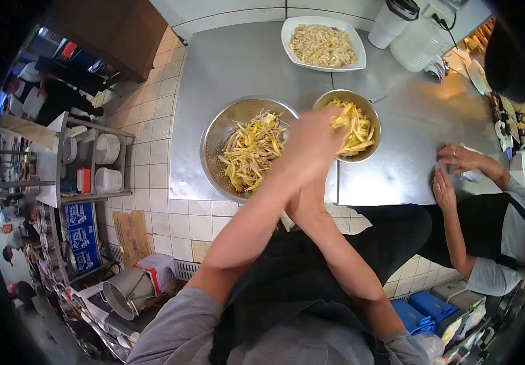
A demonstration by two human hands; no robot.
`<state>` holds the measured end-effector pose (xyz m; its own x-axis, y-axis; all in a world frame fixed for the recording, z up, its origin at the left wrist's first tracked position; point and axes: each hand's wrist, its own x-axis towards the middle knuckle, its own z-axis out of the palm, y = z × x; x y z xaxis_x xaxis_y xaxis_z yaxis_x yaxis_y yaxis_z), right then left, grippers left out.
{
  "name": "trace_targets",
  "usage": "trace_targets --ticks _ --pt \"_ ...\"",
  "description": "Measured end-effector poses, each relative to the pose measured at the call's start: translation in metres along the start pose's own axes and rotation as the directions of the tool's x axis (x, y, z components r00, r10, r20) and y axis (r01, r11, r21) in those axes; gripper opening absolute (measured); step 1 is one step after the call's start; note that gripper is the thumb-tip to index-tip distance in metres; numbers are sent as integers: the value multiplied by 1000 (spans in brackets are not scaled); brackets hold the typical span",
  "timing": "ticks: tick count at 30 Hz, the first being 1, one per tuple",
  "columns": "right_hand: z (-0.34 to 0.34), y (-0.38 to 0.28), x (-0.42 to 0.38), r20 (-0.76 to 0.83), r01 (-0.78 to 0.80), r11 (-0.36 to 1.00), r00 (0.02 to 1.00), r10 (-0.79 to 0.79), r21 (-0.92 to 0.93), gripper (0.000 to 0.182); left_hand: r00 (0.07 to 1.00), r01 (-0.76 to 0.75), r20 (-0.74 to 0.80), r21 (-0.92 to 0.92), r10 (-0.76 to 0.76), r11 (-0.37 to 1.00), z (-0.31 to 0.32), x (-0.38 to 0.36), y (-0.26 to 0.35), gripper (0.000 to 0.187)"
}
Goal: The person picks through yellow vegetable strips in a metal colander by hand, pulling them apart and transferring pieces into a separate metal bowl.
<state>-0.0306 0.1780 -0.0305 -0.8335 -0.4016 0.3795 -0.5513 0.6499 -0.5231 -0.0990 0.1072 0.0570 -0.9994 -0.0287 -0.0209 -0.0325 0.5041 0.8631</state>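
Yellow strips (251, 149), in colander (215, 141) and bowl (377, 119) on worktop (390, 185); left hand (314, 139), blurred at the bowl, and right hand (306, 204), below it, fingers' opening and hold indeterminable; small, loose portions, kept inside the rims, would likely spill least.

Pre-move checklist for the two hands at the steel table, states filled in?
1. Left hand clear of small bowl: not ok, overlaps its rim in view.
2. Right hand grip visible: not ok, partly hidden by the left forearm.
3. Left hand empty: cannot tell, motion blur.
4. Small bowl upright on table: ok.
5. Colander upright, strips inside: ok.
6. Co-worker's hands away from both vessels: ok.
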Motion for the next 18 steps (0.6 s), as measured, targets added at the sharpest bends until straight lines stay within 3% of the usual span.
trace_targets --ticks 1,2,4,5,7,14,16,18 --pt "-3 -1 2 -102 83 996 991 -83 -14 21 998 4 -55 76 0 997 -13 -2 -14 34" --pt "-4 -1 0 -107 73 997 991 -75 -14 21 994 14 -113 153 4 988 -26 -5 -32 31" --pt "-4 -2 -1 -19 17 997 1000 -18 -72 24 984 120 -167 405 -56 907 -45 -16 -62 30" --pt "-5 -3 0 -37 32 999 999 -34 -42 14 984 121 -169 408 -55 905 -43 -20 -73 30" --pt "-6 -4 0 -37 22 999 999 -23 -31 16 981 195 -130 595 -146 780 -39 -27 -93 32" --pt "-9 -3 -1 -147 4 999 989 4 54 15 972 235 -123 535 -200 812 -20 -28 -99 30" --pt "-11 -2 1 -160 -13 997 987 25 75 14 951 255 -261 358 -166 898 -22 -35 -97 29" --pt "-11 -1 3 -169 -27 995 985 44 101 13 953 270 -241 402 -183 875 -24 -36 -89 27"
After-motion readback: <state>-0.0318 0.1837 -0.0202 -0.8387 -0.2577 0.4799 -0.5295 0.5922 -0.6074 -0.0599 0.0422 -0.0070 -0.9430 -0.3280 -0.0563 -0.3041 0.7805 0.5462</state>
